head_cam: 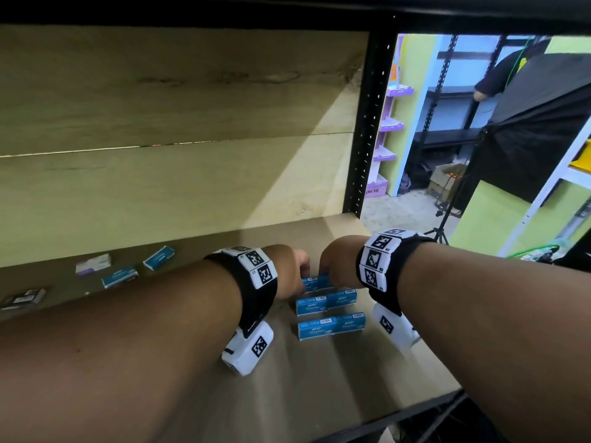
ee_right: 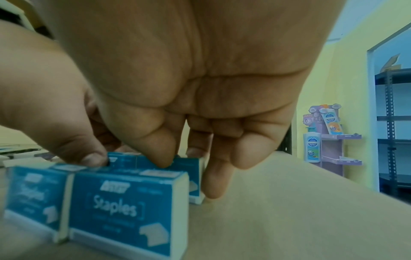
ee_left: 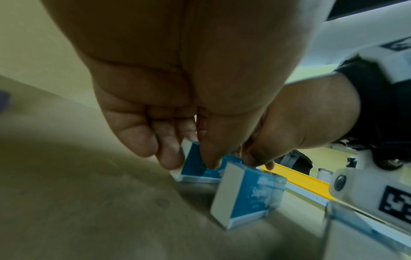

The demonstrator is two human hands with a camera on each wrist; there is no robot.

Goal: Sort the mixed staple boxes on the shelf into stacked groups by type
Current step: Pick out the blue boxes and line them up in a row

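Three rows of blue staple boxes stand on the brown shelf (head_cam: 367, 378), each row two boxes end to end. The nearest row (head_cam: 331, 326) and the middle row (head_cam: 326, 302) both show the word "Staples" in white, a barcode sticker on top and a small slanted logo too blurred to read. In the right wrist view the middle row's front box (ee_right: 124, 209) reads "Staples" inside brackets, above a drawing of a staple strip.

Both hands meet on the far row (head_cam: 315, 282). The left hand (head_cam: 292, 270) curls its fingers down over that row's left box, fingertips (ee_left: 209, 158) on its top edge. The right hand (head_cam: 337, 262) pinches the right box, thumb in front and fingers behind.

Further left lie two loose blue boxes (head_cam: 159, 258) (head_cam: 119, 277), a pale purple box (head_cam: 93, 264) and a dark box (head_cam: 24, 298) with unreadable print.
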